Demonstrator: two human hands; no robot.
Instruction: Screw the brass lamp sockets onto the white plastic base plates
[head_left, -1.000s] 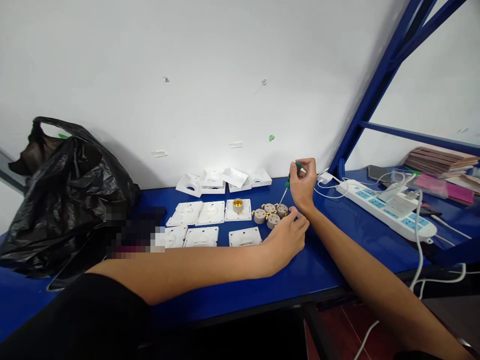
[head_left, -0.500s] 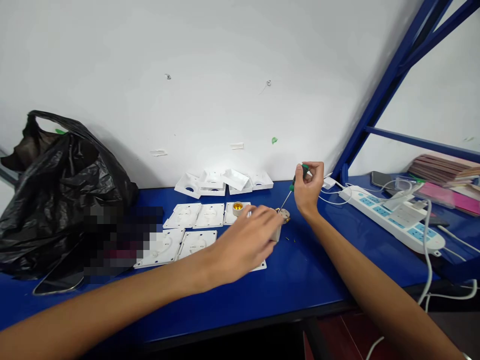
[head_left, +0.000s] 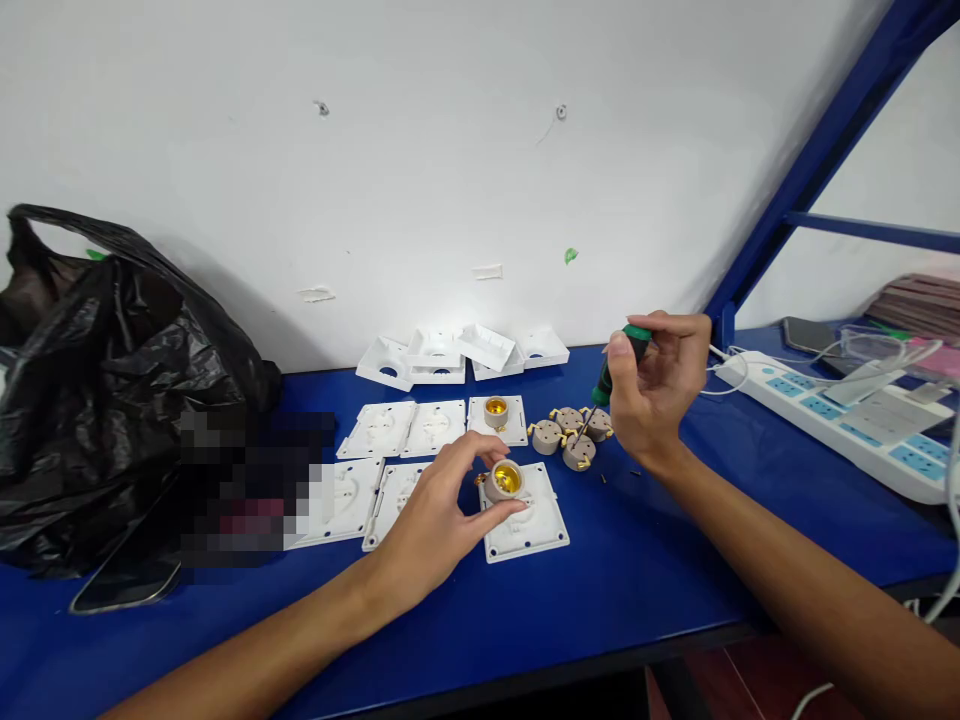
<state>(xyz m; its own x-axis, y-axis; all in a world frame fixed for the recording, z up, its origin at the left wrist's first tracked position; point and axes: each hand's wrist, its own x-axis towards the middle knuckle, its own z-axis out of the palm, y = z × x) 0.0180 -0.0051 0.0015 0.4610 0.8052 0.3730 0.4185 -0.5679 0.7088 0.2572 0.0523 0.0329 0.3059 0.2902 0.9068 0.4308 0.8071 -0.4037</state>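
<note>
Between thumb and fingers, my left hand (head_left: 442, 500) grips a round lamp socket (head_left: 504, 481) with a brass-coloured inside, just over a white square base plate (head_left: 529, 535). My right hand (head_left: 660, 385) is closed around a screwdriver (head_left: 621, 365) with a green and black handle, its shaft slanting down to the left. The tip is at a group of several beige lamp sockets (head_left: 579, 453) with brass tabs; whether it touches one I cannot tell. A second brass-lined socket (head_left: 496, 412) sits on the plate behind. Two tiny screws (head_left: 603, 479) lie near the group.
More white base plates (head_left: 377, 430) lie at the left, with white box covers (head_left: 487, 347) piled along the wall. A black plastic bag (head_left: 135, 400) and a phone (head_left: 127, 590) are far left. At right are a power strip (head_left: 832, 410), cables and a blue metal frame (head_left: 810, 150).
My left hand has moved back from the beige socket group towards the near base plate and now holds a socket. The screwdriver stays in my right hand. The view has shifted.
</note>
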